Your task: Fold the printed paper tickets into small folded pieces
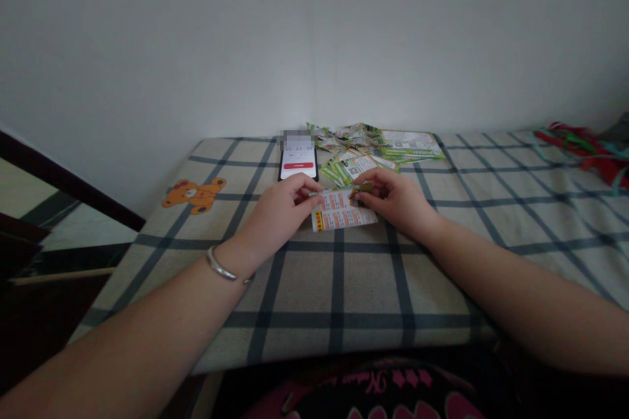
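A small printed paper card [340,215], white with orange and yellow print, is held just over the table between my two hands. My left hand [291,201] pinches its upper left edge, thumb on the near side. At the upper right edge, the thumb and fingers of my right hand [390,198] are closed on the same card. Directly behind the card lie loose green-and-white printed cards [351,166], partly overlapping. Several folded paper pieces [348,136] in the same print sit farther back, near the wall.
A phone [298,160] with a timer on its screen lies behind my left hand. Flat printed sheets [415,145] are stacked at the back right. A bear figure [194,195] is at the left on the checked tablecloth [314,288]. Red and green strips [584,150] lie far right.
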`<state>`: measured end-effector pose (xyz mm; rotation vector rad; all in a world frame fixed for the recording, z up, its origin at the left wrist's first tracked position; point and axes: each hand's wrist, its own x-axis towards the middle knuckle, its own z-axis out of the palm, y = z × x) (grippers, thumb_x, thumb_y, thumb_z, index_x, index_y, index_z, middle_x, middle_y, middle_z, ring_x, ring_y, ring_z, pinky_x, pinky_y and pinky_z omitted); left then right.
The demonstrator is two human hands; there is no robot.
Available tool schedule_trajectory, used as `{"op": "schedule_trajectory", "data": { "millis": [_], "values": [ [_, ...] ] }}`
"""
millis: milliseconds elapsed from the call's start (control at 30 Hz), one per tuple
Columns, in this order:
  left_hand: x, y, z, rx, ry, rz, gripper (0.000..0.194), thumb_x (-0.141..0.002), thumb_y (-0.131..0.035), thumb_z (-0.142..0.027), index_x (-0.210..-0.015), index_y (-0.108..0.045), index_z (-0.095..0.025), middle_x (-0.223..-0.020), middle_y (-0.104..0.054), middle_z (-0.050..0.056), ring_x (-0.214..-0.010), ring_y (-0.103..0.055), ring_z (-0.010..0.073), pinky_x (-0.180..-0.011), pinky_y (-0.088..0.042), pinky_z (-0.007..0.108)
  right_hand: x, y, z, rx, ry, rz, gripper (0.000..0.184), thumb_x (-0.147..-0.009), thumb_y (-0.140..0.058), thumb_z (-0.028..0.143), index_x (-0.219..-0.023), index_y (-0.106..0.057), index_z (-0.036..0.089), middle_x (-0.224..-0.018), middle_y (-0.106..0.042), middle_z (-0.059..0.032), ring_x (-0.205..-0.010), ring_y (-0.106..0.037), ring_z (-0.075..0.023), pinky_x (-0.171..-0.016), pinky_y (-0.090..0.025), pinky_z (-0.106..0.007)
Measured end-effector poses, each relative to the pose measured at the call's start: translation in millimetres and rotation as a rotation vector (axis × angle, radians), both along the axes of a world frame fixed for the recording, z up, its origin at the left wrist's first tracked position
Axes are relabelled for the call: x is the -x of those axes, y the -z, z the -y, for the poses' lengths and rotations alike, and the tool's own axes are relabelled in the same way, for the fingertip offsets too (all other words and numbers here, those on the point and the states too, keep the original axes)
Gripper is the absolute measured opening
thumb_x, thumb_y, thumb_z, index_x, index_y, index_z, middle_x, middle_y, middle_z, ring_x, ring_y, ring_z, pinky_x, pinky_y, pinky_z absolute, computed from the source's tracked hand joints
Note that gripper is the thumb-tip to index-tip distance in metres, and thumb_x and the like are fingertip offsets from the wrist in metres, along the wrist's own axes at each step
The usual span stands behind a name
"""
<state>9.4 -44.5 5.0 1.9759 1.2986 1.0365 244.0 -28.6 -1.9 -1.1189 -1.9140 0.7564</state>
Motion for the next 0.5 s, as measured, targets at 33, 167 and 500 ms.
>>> {"op": "schedule_trajectory", "data": {
  "millis": [33,167,500],
  "values": [
    [-0.3,-0.6,0.4,0.008,0.005,0.013,0.012,-0.084,-0.064,-0.028,-0.092,-0.066,-0.020,-0.083,-0.071,0.001,-0.072,-0.065,0.0154,-0.063,-0.050,0.028,-0.5,1.1,-0.9,0.017,-0.009,-0.031,0.023,-0.080,-0.066,0.032,-0.101,-0.065,0.021,-0.059,-0.051,0.0054,-0.050,-0.045,-0.0094,-0.044,-0.031,-0.023],
    [-0.3,-0.9,0.2,0.034,0.021,0.054,0.011,-0.084,-0.063,-0.025,-0.093,-0.067,-0.019,-0.087,-0.072,0.002,-0.076,-0.068,0.0155,-0.067,-0.053,0.029,-2.2,4.6,-4.2,0.053,-0.012,-0.106,0.026,-0.079,-0.068,0.034,-0.102,-0.066,0.021,-0.066,-0.061,0.0016,-0.056,-0.056,-0.0118,-0.047,-0.039,-0.024],
    [-1.0,-2.8,-0.4,0.015,-0.009,0.069,0.010,-0.084,-0.063,-0.025,-0.091,-0.064,-0.017,-0.085,-0.070,0.003,-0.076,-0.067,0.0150,-0.068,-0.054,0.029,0.9,1.8,-2.8,0.101,0.007,-0.199,0.025,-0.078,-0.071,0.036,-0.096,-0.069,0.019,-0.072,-0.070,-0.0024,-0.063,-0.064,-0.0141,-0.053,-0.048,-0.025]
  ]
}}
